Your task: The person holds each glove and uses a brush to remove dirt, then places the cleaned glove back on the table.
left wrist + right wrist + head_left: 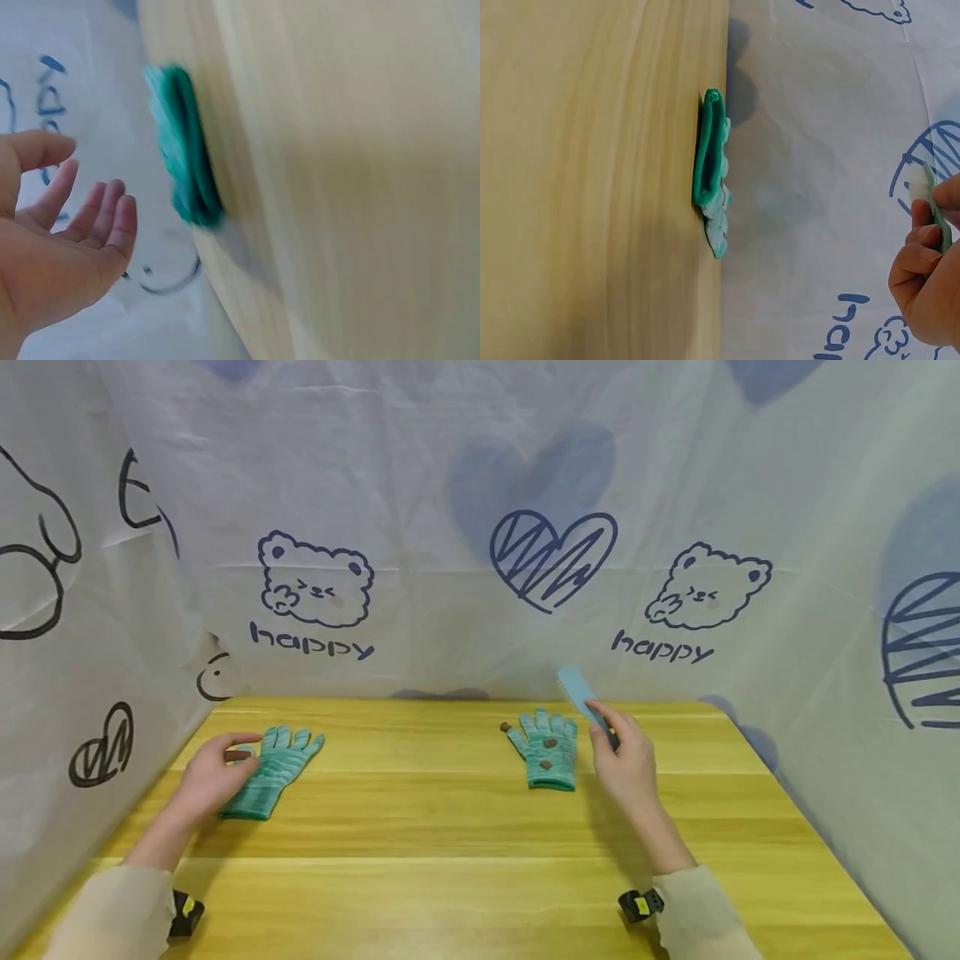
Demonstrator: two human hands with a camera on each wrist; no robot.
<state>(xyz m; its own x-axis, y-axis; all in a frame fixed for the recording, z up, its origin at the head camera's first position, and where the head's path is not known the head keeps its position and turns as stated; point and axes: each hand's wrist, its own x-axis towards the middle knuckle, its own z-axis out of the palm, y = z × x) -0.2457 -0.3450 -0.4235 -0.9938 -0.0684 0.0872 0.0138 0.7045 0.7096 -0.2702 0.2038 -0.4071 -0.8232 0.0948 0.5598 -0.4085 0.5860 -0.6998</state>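
My right hand (624, 758) grips a light-blue brush (577, 689) by its handle, raised above the table's back right. In the right wrist view, white bristles show at the tip of the brush (921, 181). Just left of that hand lies a green striped knit glove (540, 772), fingers pointing away, with brown lumps (551, 743) on it and one at its thumb tip. Over on the left, my left hand (217, 777) hovers above a second green striped glove (273, 772), partly covering it. The fingers of the left hand (75, 255) are loosely bent and hold nothing.
Both gloves lie on a yellow wood-grain table (405, 860). White cloth (435, 610) printed with hearts, bears and lettering hangs behind the table and along both sides. A dark strapped device is on each wrist.
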